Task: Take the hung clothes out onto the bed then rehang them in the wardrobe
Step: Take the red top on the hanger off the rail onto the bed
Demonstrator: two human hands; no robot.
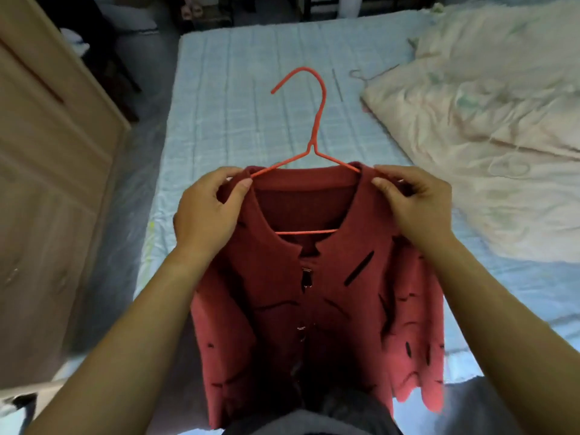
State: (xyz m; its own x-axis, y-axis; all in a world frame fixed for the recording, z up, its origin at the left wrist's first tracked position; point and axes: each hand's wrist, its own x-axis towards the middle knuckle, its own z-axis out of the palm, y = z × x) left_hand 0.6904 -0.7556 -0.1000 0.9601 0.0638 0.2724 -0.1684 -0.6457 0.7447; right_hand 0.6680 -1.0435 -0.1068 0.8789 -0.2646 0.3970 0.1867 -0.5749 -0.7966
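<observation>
A red knitted top [314, 309] is held up over the near end of the bed [251, 89], its front facing the camera. The hem hangs lowest and closest, uneven and ragged along its right edge, just above a strip of dark grey clothing at the bottom of the view. The fabric is deep brick red, scattered with short black dashes and slits at different angles. A row of small metal clasps runs down the middle of the front, below a round neckline.

Two bare forearms reach up from the lower corners. The left hand [204, 211] pinches the top's left shoulder between thumb and fingers; the right hand [414, 205] pinches the right shoulder the same way. Both pinches sit right where the hanger's sloping arms slip under the fabric.

The hanger [312, 148] is thin, coated wire in orange-red. Its bottom bar shows through the neck opening, and its long neck and open hook stand above the collar, over the middle of the bed.

The bed is covered in a pale blue checked sheet. On the bed's right side lies a rumpled cream quilt [486, 105], and beside the quilt's far edge a thin grey wire hanger [364, 78] rests on the sheet. Left of the bed, across a narrow strip of floor, stands a light wooden wardrobe [47, 183] — its panelled front is blurred.
</observation>
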